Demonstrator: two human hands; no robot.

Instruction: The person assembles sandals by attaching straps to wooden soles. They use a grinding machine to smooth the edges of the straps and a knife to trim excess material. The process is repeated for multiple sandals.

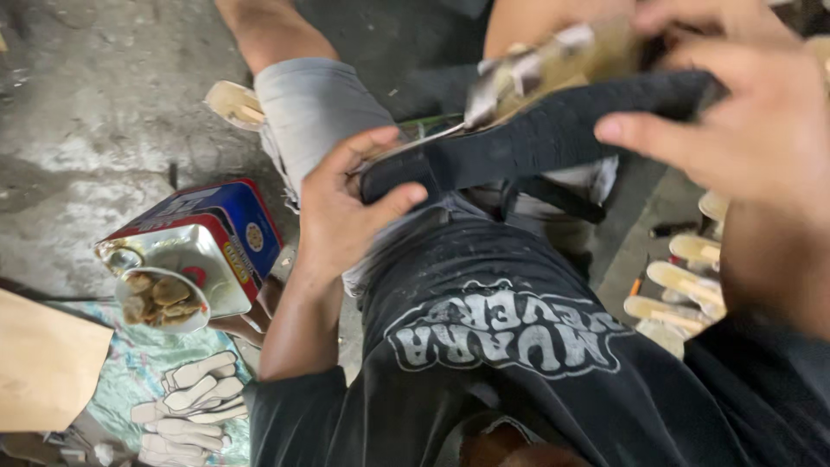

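My left hand [341, 207] grips the near end of a black sandal sole [536, 138] held above my lap. My right hand [735, 112] holds the far end of the same sole, fingers curled over its edge. A tan insole piece with pale strap ends [553, 60] lies on top of the black sole, blurred. A thin metal tool [424, 138] shows under the sole near my left thumb; which hand holds it is unclear.
A blue and red rectangular tin [216, 233] stands on the concrete floor at left, with a small lid of brownish glue [160, 298] on it. Pale cut-out sole pieces [186, 402] lie at lower left, more sole pieces [683, 290] at right. Brown cardboard [43, 372] is at the left edge.
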